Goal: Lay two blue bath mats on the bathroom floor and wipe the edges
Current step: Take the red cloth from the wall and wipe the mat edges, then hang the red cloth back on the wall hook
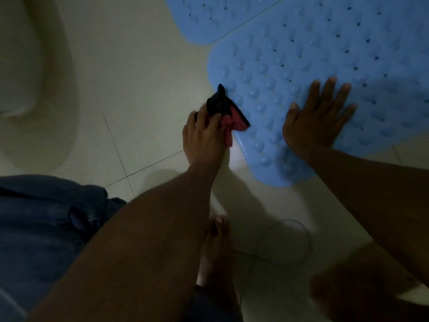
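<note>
Two blue bath mats lie flat on the pale tiled floor. The near mat (325,54) fills the right half of the view, and the far mat (209,17) touches it at the top. My left hand (204,138) is shut on a black and pink cloth (228,110), which presses on the near mat's left edge. My right hand (318,119) rests flat on the same mat with its fingers spread, holding nothing.
A cream toilet base (37,84) curves along the left side. My blue-clad knee (46,228) sits at the lower left and my bare foot (216,247) at the bottom centre. A clear round drain cover (290,240) lies on the floor by the foot.
</note>
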`<action>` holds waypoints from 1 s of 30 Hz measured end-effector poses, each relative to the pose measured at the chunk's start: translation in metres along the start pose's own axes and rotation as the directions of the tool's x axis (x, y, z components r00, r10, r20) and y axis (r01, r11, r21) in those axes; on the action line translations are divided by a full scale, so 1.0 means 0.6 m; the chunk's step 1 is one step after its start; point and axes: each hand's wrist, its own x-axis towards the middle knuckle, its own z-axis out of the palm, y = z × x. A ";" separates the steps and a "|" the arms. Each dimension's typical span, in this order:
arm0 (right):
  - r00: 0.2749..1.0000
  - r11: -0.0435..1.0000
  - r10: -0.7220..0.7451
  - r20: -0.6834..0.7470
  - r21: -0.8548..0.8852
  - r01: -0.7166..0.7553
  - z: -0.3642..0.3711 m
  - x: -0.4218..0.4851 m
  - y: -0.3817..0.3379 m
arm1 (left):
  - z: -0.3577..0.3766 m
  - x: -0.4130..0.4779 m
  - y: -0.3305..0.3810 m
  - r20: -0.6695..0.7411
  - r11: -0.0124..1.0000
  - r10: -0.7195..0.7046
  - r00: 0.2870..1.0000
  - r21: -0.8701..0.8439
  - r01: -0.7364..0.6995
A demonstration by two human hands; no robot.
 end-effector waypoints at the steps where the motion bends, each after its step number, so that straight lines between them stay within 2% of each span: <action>1: 1.000 1.000 0.001 0.017 0.016 -0.001 -0.004 0.001 0.000 | -0.002 0.013 -0.002 0.017 1.000 0.010 1.000 -0.004 -0.010; 3: 0.995 0.999 0.004 0.095 0.048 -0.008 -0.021 0.008 0.003 | -0.017 0.028 -0.005 0.089 0.999 0.038 0.995 0.004 -0.039; 5: 0.961 0.998 0.019 0.277 0.049 -0.034 -0.059 0.025 0.008 | -0.045 0.040 0.003 0.217 1.000 0.010 0.976 -0.009 -0.008; 8: 0.862 0.998 0.034 0.505 0.033 -0.059 -0.142 0.079 -0.007 | -0.095 0.092 0.023 0.426 0.973 -0.116 0.897 -0.135 0.189; 10: 0.803 0.963 -0.094 0.588 0.259 -0.077 -0.211 0.116 -0.039 | -0.147 0.150 0.039 0.531 0.855 -0.165 0.831 -0.343 0.389; 11: 0.792 0.904 -0.165 0.588 0.411 -0.117 -0.249 0.132 -0.060 | -0.180 0.182 0.049 0.570 0.767 -0.151 0.808 -0.448 0.459; 13: 0.772 0.768 -0.260 0.580 0.609 -0.199 -0.338 0.154 -0.102 | -0.261 0.246 0.073 0.583 0.650 -0.077 0.809 -0.585 0.484; 16: 0.725 0.642 -0.416 0.548 0.742 -0.193 -0.478 0.182 -0.157 | -0.405 0.333 0.114 0.564 0.562 0.021 0.826 -0.690 0.457; 21: 0.822 0.501 -0.485 0.299 0.865 -0.020 -0.680 0.226 -0.198 | -0.617 0.449 0.165 0.497 0.468 0.176 0.850 -0.802 0.372; 23: 0.808 0.506 -0.525 0.268 0.862 0.043 -0.753 0.242 -0.198 | -0.689 0.485 0.182 0.467 0.487 0.206 0.860 -0.811 0.324; 27: 0.834 0.600 -0.529 0.154 0.764 0.240 -0.897 0.268 -0.171 | -0.812 0.533 0.204 0.334 0.684 0.146 0.931 -0.714 0.149; 30: 0.857 0.600 -0.513 0.052 0.736 0.314 -0.981 0.274 -0.151 | -0.879 0.551 0.227 0.193 0.741 0.136 0.972 -0.671 0.029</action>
